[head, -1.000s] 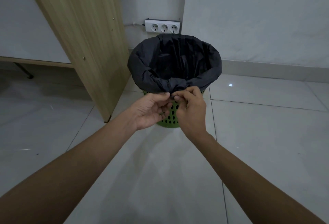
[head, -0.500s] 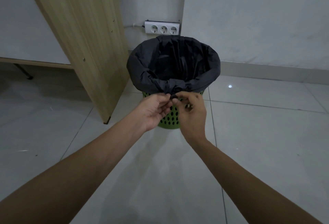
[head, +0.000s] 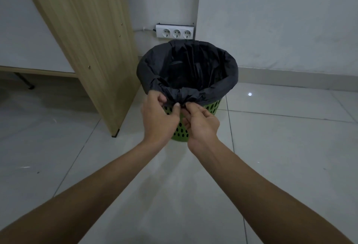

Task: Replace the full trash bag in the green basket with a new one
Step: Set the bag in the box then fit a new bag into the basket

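Where the tiled floor (head: pixel 280 156) meets the white wall (head: pixel 280 20), the green basket (head: pixel 210 108) is set upright, just beside the foot of a wooden panel (head: pixel 87 40) on its left. A black trash bag (head: pixel 193 73) is seen lining the basket, with its mouth folded out over the whole rim. The inside is dark, so any contents cannot be told. At the near side of the rim the bag's slack is gathered into a bunch. This bunch is pinched by the left hand (head: pixel 157 119), whose fingers (head: pixel 175 107) are clamped on the plastic. It is pinched from the other side by the right hand (head: pixel 202 125), whose fingers (head: pixel 190 107) are likewise closed on the black film. The two hands are held nearly touching, in front of the basket's perforated side. A white three-socket power strip (head: pixel 175 33) is fixed to the wall behind the basket.
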